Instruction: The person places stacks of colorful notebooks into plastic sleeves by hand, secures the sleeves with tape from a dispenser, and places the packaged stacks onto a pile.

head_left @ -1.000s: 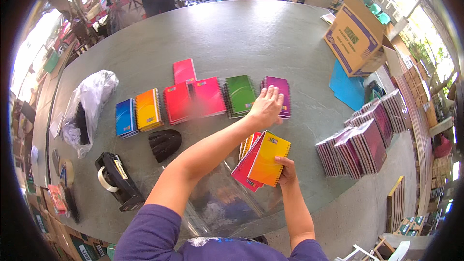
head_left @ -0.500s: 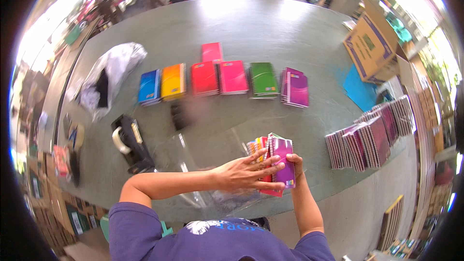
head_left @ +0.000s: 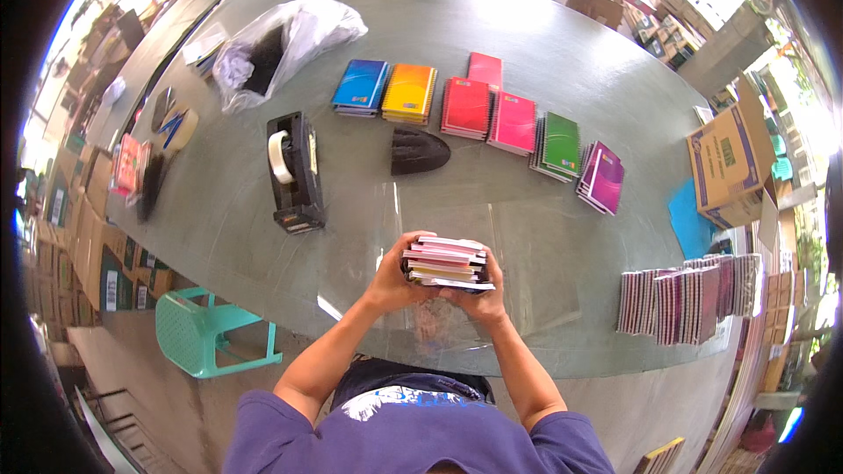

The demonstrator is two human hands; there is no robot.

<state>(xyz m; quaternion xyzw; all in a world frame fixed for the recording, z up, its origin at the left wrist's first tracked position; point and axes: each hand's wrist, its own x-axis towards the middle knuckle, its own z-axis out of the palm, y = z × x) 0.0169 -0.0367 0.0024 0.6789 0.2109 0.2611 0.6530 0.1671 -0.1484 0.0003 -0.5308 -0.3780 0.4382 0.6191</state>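
Between my two hands is a stack of small spiral notebooks (head_left: 446, 263), its page edges facing up and slightly uneven. My left hand (head_left: 395, 274) wraps the stack's left end, and my right hand (head_left: 482, 291) grips its right end and underside. The notebooks' covers are mostly hidden. Beneath lies clear plastic film (head_left: 527, 272) on the grey-green table. Farther off runs a row of notebook piles: blue (head_left: 361, 84), yellow (head_left: 409, 90), red (head_left: 465, 105), pink (head_left: 513, 119), green (head_left: 558, 142) and purple (head_left: 601, 177).
A black tape dispenser (head_left: 297, 175) stands at left, near a crumpled plastic bag (head_left: 281, 48). A dark curved object (head_left: 420, 152) lies before the row. Wrapped notebook bundles (head_left: 689, 300) sit at right, below a cardboard box (head_left: 727, 158). A green stool (head_left: 211, 333) stands beside the table.
My left hand has moved from lying across the notebooks to gripping their left end. The stack has turned so its page edges face up. The view has shifted.
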